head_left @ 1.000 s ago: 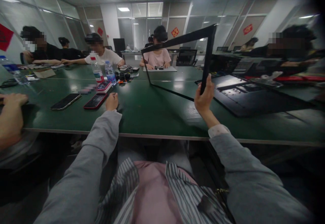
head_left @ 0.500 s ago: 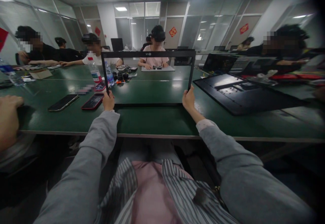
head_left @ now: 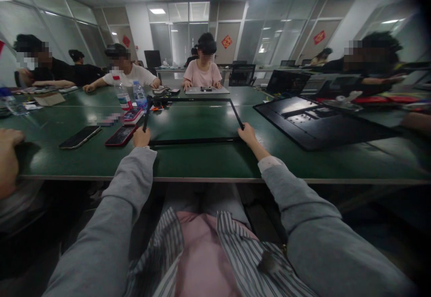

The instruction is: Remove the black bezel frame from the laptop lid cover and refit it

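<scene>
A thin black monitor bezel (head_left: 198, 142), a hollow rectangular frame, is tilted low over the green table, its far edge leaning away from me. My left hand (head_left: 142, 137) is closed around its left side. On the right side, my right hand (head_left: 247, 134) grips it with fingers wrapped round the bar. The green tabletop shows through the opening. To the right of the bezel lies a large flat black monitor panel (head_left: 316, 124). Just left of my left hand is a phone in a red case (head_left: 121, 135).
Another dark phone (head_left: 80, 137) lies farther left, near a neighbour's hand (head_left: 10, 157). Two plastic bottles (head_left: 123, 92) stand beyond the phones. Across the green table (head_left: 202, 164), a person in pink (head_left: 203, 73) works at a light board. An open laptop (head_left: 288, 82) is at the back right.
The bezel's upper edge has tipped away and down, from nearly upright to almost flat over the table. Both hands still hold its sides. My view has shifted slightly.
</scene>
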{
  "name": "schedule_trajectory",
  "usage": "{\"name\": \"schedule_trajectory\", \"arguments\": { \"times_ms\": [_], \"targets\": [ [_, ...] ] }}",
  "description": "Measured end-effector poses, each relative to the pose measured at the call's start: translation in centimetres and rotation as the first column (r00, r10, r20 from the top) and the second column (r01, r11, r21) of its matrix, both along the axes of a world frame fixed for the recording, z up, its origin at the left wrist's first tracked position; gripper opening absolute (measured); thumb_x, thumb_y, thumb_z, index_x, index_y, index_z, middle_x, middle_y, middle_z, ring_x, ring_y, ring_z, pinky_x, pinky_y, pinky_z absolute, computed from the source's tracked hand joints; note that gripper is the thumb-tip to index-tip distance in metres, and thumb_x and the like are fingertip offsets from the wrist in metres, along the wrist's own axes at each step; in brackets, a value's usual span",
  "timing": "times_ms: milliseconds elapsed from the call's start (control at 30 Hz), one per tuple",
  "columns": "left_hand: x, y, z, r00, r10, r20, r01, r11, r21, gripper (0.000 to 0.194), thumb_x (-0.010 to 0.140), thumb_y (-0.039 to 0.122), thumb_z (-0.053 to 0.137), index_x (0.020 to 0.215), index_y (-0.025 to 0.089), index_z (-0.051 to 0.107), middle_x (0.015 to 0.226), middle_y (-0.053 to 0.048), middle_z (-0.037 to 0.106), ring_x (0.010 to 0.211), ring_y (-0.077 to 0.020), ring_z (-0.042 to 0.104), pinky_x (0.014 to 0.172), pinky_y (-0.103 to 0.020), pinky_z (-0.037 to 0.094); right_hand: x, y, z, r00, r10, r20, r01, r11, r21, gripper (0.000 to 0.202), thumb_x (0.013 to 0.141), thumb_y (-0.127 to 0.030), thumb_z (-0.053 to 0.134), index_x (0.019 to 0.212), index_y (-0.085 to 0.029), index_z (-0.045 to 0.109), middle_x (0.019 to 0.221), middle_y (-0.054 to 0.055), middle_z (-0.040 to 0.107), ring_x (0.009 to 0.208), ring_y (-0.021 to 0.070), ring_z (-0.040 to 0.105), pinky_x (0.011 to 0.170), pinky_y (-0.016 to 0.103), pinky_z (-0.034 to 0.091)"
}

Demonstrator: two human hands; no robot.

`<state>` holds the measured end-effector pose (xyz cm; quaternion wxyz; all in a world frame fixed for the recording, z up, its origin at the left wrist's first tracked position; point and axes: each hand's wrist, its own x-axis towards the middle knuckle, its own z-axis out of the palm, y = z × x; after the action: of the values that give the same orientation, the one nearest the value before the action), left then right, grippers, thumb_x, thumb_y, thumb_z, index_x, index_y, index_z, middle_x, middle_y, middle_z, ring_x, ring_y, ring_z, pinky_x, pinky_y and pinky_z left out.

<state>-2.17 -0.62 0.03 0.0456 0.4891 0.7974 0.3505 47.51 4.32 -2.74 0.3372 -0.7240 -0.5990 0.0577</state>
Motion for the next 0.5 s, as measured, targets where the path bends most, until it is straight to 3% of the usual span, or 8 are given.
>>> {"name": "schedule_trajectory", "arguments": {
  "times_ms": [267,500],
  "targets": [
    [-0.05,-0.89,0.24,0.999,-0.007,-0.039,0.004,0.998,-0.070,0.031,0.089,0.038,0.057,0.105,0.020,0.077,0.117,-0.017,0.074,0.115,-0.0336,0.066,0.094,-0.042,0.051,0.12,0.16,-0.08,0.988,0.025,0.155,-0.020,0.999,-0.033,0.047,0.087,-0.020,0.048,0.127,-0.005,0.067,0.124,0.022,0.068,0.121,0.0330,0.060,0.110,0.046,0.040],
    [-0.35,-0.50,-0.01,0.998,-0.010,-0.067,0.003,0.994,-0.105,0.038,0.090,0.040,0.059,0.116,0.019,0.077,0.124,-0.019,0.072,0.119,-0.0353,0.065,0.096,-0.044,0.051,0.22,-0.13,-0.22,0.965,0.022,0.261,-0.007,0.998,-0.059,0.050,0.088,-0.021,0.045,0.129,0.000,0.065,0.126,0.025,0.065,0.126,0.0356,0.055,0.111,0.048,0.036]
  ]
}}
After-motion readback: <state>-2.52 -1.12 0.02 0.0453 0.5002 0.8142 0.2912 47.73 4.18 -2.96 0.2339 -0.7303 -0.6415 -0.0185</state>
